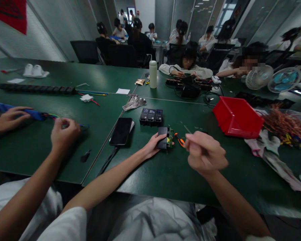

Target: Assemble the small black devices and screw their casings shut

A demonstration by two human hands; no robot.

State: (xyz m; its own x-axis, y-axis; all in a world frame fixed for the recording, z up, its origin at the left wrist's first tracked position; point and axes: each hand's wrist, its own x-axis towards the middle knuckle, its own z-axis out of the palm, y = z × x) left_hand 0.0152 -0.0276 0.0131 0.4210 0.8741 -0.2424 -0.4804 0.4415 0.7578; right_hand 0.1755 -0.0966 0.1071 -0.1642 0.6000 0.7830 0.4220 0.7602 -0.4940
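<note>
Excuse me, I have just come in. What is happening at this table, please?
The person's left hand holds a black module with its green circuit board exposed. The right hand, blurred, is raised with fingers closed; whether it grips something is unclear. Three black blocks sit just beyond, and an orange-handled tool lies between the hands. At left, a co-worker's hand is at the wires of a blue strip.

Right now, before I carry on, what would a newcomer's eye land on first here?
Most likely the bright red bin on the right of the green table, beside a tangle of copper-coloured wires. Next, near the centre, the left hand holds a black casing with a green circuit board showing, while the right hand, blurred, is lifted to its right.
</note>
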